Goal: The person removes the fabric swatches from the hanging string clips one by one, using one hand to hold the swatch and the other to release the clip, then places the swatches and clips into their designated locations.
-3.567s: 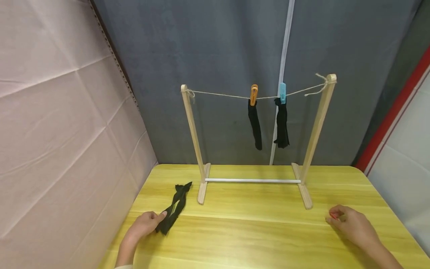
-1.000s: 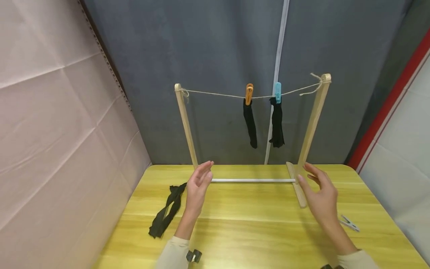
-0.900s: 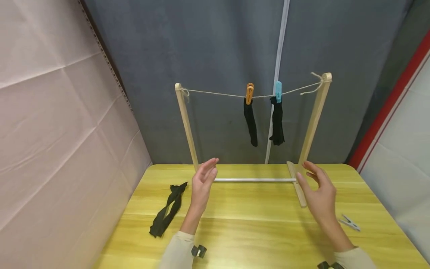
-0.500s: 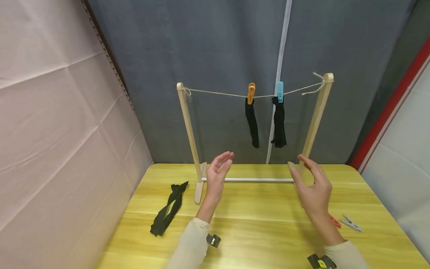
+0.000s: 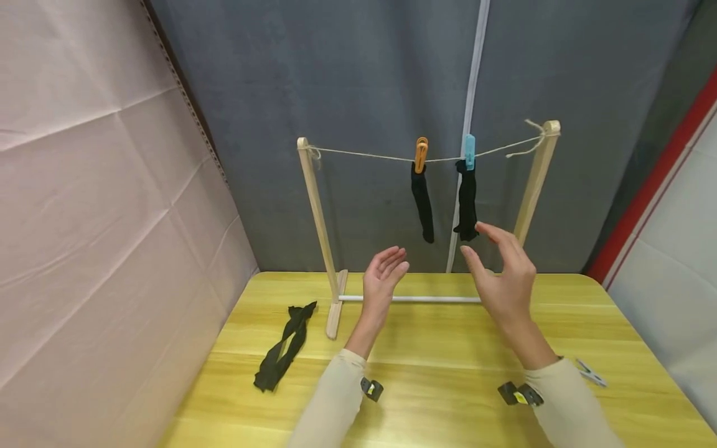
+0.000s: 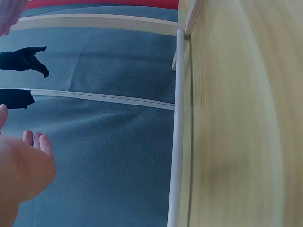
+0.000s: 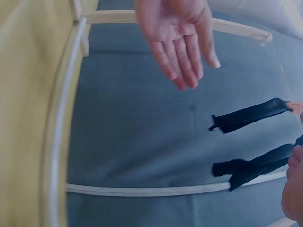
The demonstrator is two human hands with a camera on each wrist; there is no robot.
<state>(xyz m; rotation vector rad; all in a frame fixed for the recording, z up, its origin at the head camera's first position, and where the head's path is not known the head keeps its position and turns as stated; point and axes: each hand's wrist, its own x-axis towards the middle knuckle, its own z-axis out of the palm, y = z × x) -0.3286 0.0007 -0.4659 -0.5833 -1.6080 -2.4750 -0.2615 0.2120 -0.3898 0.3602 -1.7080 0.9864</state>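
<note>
Two narrow black cloths, like small socks, hang from a string line [image 5: 364, 154]. An orange clothespin [image 5: 421, 154] clips the left black cloth [image 5: 422, 205], and a blue clothespin [image 5: 470, 152] clips the right black cloth [image 5: 467, 199]. My right hand [image 5: 504, 274] is raised with thumb and fingers spread, its fingertips right at the lower end of the right cloth in the head view. My left hand [image 5: 383, 283] hovers in front of the rack, below the left cloth, fingers extended and holding nothing. In the right wrist view the left palm [image 7: 175, 33] shows bare.
A third black cloth [image 5: 295, 330] with a gap along its middle lies on the table at left. The wooden rack's left post [image 5: 319, 221] and right post [image 5: 536, 186] carry the line; a white bar [image 5: 431, 299] joins their feet. A grey clothespin [image 5: 591, 373] lies at right.
Earlier the left hand pinched the table cloth and the right held something small and red; both let go. Since then both hands have risen and moved inward towards the hanging cloths.
</note>
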